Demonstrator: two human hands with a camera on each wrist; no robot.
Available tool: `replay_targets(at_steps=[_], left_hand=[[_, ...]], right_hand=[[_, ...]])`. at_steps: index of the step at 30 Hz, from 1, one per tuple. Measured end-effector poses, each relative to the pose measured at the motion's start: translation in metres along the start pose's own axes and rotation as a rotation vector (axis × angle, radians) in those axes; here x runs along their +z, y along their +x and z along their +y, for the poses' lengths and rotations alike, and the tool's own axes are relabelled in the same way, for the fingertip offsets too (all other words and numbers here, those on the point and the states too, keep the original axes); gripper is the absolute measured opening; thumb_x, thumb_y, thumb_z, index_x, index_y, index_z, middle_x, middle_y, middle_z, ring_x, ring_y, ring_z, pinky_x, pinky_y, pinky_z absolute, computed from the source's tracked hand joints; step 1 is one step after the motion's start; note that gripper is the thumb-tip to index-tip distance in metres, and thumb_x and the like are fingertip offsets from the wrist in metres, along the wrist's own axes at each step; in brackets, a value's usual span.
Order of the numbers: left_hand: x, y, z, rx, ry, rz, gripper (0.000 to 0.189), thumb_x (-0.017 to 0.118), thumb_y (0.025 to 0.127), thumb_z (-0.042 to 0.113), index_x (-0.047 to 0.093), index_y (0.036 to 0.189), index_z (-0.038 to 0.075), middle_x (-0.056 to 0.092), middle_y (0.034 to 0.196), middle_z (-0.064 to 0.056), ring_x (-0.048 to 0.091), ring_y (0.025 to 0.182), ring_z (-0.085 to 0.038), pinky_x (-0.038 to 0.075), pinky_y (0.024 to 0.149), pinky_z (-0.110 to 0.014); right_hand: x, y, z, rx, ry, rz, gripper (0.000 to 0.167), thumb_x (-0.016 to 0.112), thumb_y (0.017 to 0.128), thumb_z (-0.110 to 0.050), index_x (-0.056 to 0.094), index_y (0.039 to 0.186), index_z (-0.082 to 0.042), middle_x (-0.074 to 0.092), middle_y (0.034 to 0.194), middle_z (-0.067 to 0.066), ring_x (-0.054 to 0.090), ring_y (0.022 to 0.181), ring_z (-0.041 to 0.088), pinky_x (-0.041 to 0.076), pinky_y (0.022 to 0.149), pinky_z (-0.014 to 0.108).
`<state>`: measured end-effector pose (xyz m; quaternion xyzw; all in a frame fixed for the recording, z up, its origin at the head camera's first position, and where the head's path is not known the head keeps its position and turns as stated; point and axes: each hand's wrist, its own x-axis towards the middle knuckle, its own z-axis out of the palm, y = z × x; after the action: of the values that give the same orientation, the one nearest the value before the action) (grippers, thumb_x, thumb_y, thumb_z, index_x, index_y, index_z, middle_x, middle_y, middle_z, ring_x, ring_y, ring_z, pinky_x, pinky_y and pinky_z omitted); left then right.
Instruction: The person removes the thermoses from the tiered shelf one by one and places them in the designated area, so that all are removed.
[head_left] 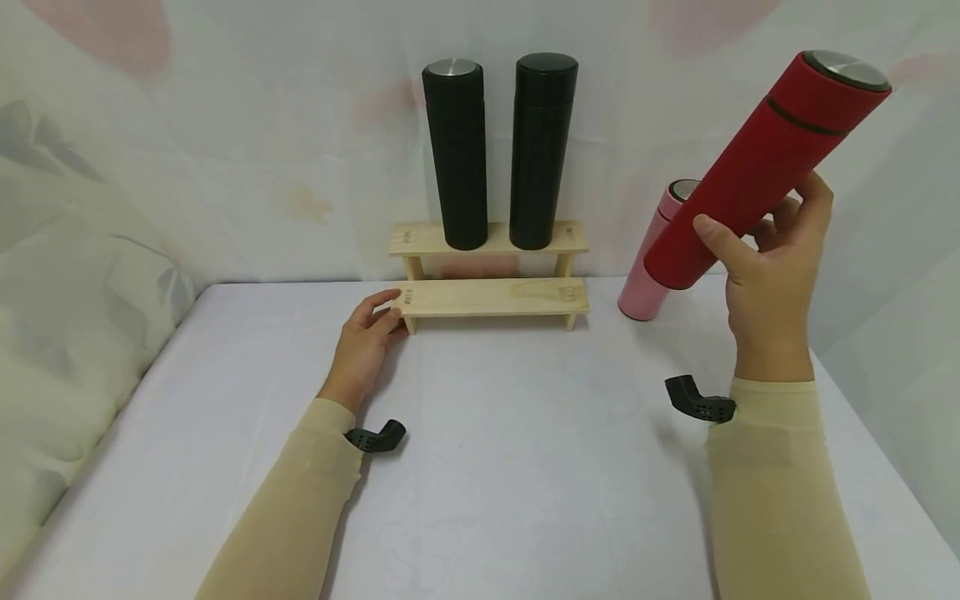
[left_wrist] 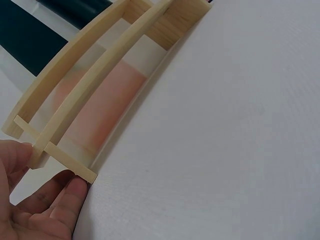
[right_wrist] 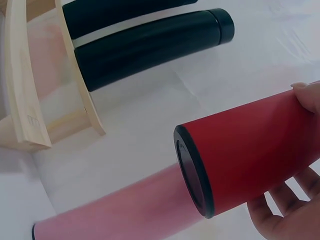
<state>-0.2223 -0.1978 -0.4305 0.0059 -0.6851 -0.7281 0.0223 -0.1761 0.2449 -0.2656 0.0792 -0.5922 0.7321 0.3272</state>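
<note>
Now, in the head view, the right hand (head_left: 776, 279) holds a red, round, metal-topped flask (head_left: 765, 171) tilted above the white table (head_left: 510, 467). From the left wrist, the left hand (left_wrist: 35, 215) bends its fingers round the end of a pale wooden two-step stand (left_wrist: 95, 79). From the right wrist, the flask looks hard, maybe heavy; its middle seems best to hold.

White tbl (head_left: 525, 483), pale backdrop (head_left: 300, 142) w/ faint pink blotches (head_left: 112, 33), rumpled whitish cloth (head_left: 71, 333) at L, soft light
</note>
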Motion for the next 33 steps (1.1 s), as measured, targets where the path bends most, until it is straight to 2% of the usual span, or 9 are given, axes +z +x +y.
replay_targets(at_steps=[6, 13, 23, 27, 33], left_hand=[[0.0, 0.0, 0.0, 0.001, -0.001, 0.002, 0.041, 0.054, 0.116, 0.012, 0.055, 0.157, 0.005, 0.045, 0.157, -0.021, 0.053, 0.138, -0.028, 0.05, 0.115, -0.041], [0.001, 0.001, -0.001, 0.006, 0.001, 0.0, 0.041, 0.054, 0.115, 0.011, 0.055, 0.156, 0.005, 0.046, 0.157, -0.021, 0.054, 0.138, -0.029, 0.05, 0.115, -0.042], [0.0, 0.0, 0.0, -0.008, 0.003, 0.001, 0.042, 0.054, 0.116, 0.013, 0.055, 0.157, 0.006, 0.045, 0.157, -0.02, 0.053, 0.139, -0.028, 0.049, 0.115, -0.041], [0.0, 0.0, 0.0, -0.011, 0.009, 0.001, 0.042, 0.054, 0.116, 0.013, 0.055, 0.157, 0.007, 0.046, 0.157, -0.02, 0.053, 0.139, -0.028, 0.049, 0.115, -0.041], [0.0, 0.0, 0.0, -0.011, 0.011, 0.001, 0.042, 0.055, 0.116, 0.013, 0.055, 0.157, 0.007, 0.046, 0.157, -0.019, 0.053, 0.139, -0.028, 0.049, 0.116, -0.041]], right_hand=[[-0.012, 0.01, 0.007, -0.007, 0.028, 0.031, 0.081, 0.088, 0.084, 0.006, 0.051, 0.152, -0.017, 0.057, 0.147, 0.016, 0.059, 0.129, 0.033, 0.057, 0.103, 0.042], [-0.025, 0.016, 0.01, 0.028, 0.016, 0.074, 0.083, 0.09, 0.083, 0.005, 0.051, 0.153, -0.019, 0.057, 0.147, 0.014, 0.058, 0.131, 0.03, 0.055, 0.106, 0.042], [-0.035, 0.02, 0.01, 0.058, -0.019, 0.119, 0.082, 0.09, 0.082, 0.006, 0.054, 0.15, -0.021, 0.058, 0.143, 0.012, 0.061, 0.122, 0.027, 0.054, 0.103, 0.04], [-0.04, 0.022, 0.012, 0.078, -0.05, 0.132, 0.083, 0.091, 0.082, 0.005, 0.054, 0.151, -0.023, 0.057, 0.143, 0.011, 0.061, 0.123, 0.026, 0.054, 0.102, 0.039], [-0.048, 0.023, 0.019, 0.096, -0.159, 0.141, 0.083, 0.089, 0.083, 0.002, 0.053, 0.152, -0.026, 0.055, 0.141, 0.007, 0.059, 0.122, 0.022, 0.053, 0.101, 0.037]])
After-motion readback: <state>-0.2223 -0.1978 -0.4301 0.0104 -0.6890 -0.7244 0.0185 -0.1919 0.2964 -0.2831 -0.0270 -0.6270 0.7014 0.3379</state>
